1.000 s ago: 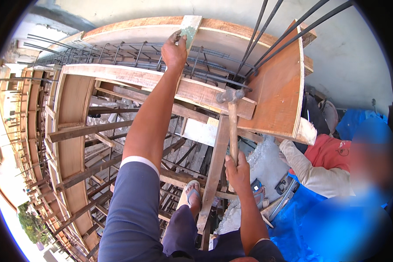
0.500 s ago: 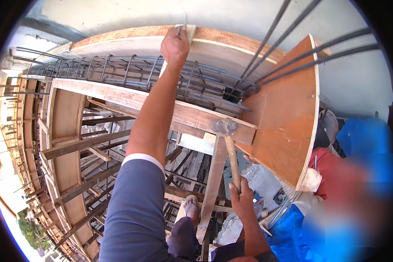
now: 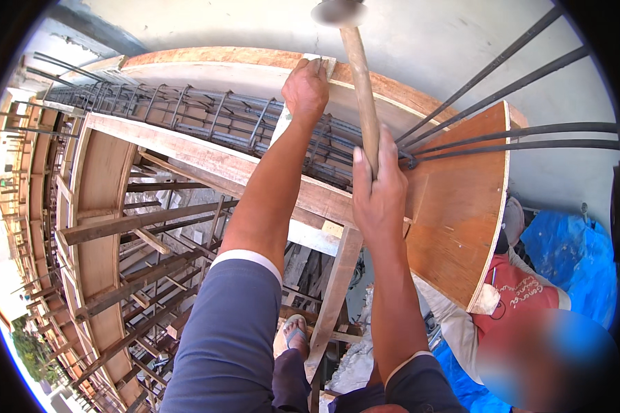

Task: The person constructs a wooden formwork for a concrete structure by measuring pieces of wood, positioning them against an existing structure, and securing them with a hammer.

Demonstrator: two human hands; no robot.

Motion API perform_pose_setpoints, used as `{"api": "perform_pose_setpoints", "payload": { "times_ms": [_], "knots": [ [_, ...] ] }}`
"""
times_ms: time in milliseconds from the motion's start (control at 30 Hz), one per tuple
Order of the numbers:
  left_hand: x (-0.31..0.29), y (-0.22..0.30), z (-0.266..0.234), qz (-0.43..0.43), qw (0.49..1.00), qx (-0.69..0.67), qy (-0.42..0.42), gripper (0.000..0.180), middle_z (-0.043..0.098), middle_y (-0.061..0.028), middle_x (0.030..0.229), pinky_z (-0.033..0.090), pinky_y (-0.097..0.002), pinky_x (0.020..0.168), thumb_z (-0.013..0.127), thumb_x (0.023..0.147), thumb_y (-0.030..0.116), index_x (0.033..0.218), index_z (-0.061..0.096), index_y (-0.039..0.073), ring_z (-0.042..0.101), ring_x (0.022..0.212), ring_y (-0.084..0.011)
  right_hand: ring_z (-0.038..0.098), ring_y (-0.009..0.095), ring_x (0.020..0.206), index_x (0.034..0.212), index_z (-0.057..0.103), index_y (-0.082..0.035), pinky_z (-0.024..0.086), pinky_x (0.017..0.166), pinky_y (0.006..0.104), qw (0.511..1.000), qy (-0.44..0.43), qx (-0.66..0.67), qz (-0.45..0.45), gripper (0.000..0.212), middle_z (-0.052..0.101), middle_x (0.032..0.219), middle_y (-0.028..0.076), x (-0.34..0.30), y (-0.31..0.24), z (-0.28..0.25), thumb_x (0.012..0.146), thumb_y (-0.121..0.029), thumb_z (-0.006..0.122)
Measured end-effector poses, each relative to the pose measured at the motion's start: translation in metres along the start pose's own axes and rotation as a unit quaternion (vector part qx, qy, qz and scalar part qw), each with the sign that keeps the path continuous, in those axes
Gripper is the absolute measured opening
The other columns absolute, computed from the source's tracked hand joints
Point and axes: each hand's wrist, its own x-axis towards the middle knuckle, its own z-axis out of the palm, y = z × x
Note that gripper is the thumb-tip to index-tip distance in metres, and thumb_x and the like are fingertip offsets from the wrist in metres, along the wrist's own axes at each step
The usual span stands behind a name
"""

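My left hand (image 3: 306, 91) is closed at the far end of a light wooden strip (image 3: 281, 127), which spans the beam formwork. Whether a nail is between those fingers is too small to tell. A hammer is raised in my right hand (image 3: 380, 186), which wraps round its wooden handle (image 3: 360, 76). Its blurred metal head (image 3: 339, 12) stands beyond the far board (image 3: 248, 56), in front of the pale wall. Below the strip, a rebar cage (image 3: 213, 113) lies between the far board and the near board (image 3: 186, 153).
An orange-brown plywood panel (image 3: 455, 206) stands at the right, with long rebars (image 3: 523, 144) jutting past it. Another person in a red top (image 3: 523, 286) is beside it, near blue sheeting (image 3: 579, 241). Timber props (image 3: 145, 220) fill the space below. My sandalled foot (image 3: 295, 334) rests on timber.
My right hand has swung the hammer up and away from the near board to above the far board. The view has shifted slightly; my left hand stays at the strip.
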Motion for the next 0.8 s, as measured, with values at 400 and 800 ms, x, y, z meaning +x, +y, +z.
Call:
{"api": "perform_pose_setpoints", "payload": {
  "times_ms": [400,800],
  "knots": [
    [-0.001,-0.005,-0.005,0.005,1.000,0.027,-0.009,0.016,0.065,-0.0116,0.094,0.051,-0.0490,0.076,0.061,0.091,0.022,0.088,0.068,0.009,0.065,0.089,-0.0366,0.065,0.048,0.098,0.142,0.045,0.003,0.052,0.082,0.0501,0.998,-0.026,-0.036,0.054,0.049,0.067,0.102,0.032,0.014,0.007,0.022,0.098,-0.016,0.057],
    [0.003,-0.027,-0.001,-0.009,0.992,-0.120,0.032,0.036,0.063,-0.0085,0.084,0.052,-0.0392,0.075,0.064,0.078,0.018,0.112,0.069,0.008,0.063,0.076,-0.0275,0.066,0.044,0.108,0.147,0.039,0.001,0.052,0.089,0.0440,0.956,-0.144,0.001,0.254,0.054,0.064,0.116,0.032,-0.158,0.033,-0.027,0.100,-0.020,0.056]
  ]
}}
